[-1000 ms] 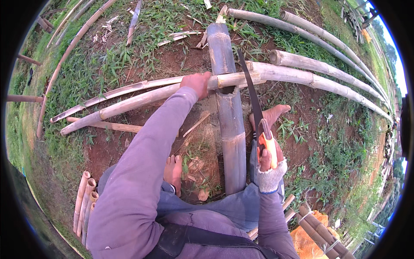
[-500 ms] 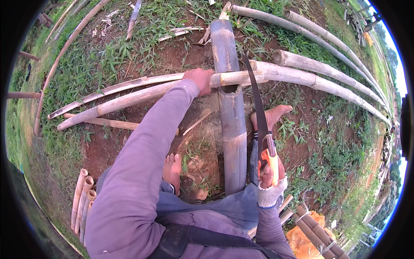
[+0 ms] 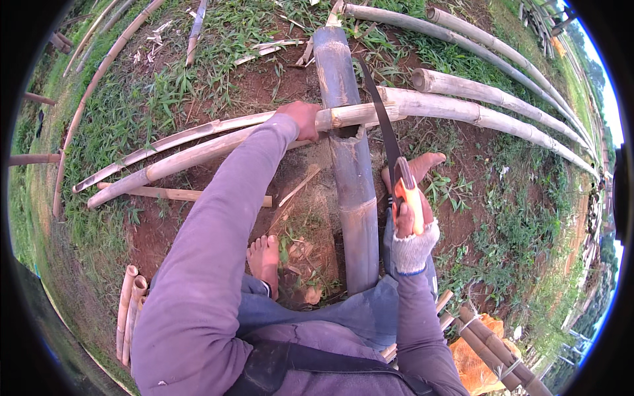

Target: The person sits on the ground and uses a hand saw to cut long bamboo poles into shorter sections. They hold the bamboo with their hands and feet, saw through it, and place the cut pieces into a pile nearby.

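Pale bamboo pole (image 3: 370,113) lies across a thick grey bamboo trunk (image 3: 350,178) on bare earth, left hand (image 3: 300,119) gripping it; right hand (image 3: 411,221) clasps an orange-handled saw (image 3: 389,155), blade at the pole, cut apparently unfinished.

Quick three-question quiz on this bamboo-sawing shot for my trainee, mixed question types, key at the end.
1. True or false: the left hand rests on the pale pole that lies across the thick grey bamboo.
2. What does the right hand hold? A) a hammer B) a saw with an orange handle C) a rope
3. Fill in: the saw blade meets the pale pole just to the ___ of the grey bamboo, as the person sees it.

Key: 1 true; 2 B; 3 right.
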`<action>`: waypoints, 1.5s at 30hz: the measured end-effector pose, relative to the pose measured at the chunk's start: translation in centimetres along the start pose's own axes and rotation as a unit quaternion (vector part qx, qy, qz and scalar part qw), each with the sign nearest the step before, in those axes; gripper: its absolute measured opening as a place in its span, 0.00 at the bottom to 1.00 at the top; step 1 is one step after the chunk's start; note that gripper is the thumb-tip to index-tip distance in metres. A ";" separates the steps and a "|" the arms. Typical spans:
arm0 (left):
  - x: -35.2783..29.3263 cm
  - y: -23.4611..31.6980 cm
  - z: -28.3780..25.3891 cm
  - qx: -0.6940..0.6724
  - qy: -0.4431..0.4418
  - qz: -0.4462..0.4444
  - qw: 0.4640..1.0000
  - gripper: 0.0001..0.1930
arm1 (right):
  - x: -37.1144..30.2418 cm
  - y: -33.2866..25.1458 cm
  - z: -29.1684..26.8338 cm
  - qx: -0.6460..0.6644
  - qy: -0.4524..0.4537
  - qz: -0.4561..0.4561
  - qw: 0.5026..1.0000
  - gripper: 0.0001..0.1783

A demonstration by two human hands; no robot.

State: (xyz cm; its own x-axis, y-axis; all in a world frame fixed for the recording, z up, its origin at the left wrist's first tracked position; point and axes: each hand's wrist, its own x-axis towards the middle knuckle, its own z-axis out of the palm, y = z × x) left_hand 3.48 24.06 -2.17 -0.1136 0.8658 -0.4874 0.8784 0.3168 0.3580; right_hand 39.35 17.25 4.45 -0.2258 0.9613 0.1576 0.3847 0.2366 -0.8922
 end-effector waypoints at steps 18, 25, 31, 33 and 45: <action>3.2 -2.9 0.3 -0.102 -0.073 0.042 0.991 0.26 | -0.7 0.6 0.1 0.038 -0.001 0.006 0.999 0.25; 4.2 -3.5 1.1 -0.154 -0.118 0.069 0.979 0.26 | 0.5 2.4 1.2 0.026 0.005 0.015 1.000 0.28; -0.5 0.8 -0.4 0.085 0.101 -0.014 0.991 0.38 | 6.2 0.8 3.9 0.022 0.043 -0.020 0.999 0.18; -0.2 1.3 3.1 0.124 0.190 -0.026 0.973 0.36 | 5.7 0.7 3.1 -0.003 0.004 -0.057 0.998 0.17; -0.1 1.5 1.8 0.030 0.124 -0.042 0.991 0.23 | -4.2 -0.4 -3.2 -0.096 0.012 -0.069 0.993 0.09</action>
State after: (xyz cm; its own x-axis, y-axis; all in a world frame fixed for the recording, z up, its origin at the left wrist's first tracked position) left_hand 5.65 23.75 -3.00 -0.2919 0.9080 -0.3007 0.8862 0.3750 0.2721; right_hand 43.02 13.53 5.47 -0.2678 0.9207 0.2840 0.5161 0.3860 -0.7646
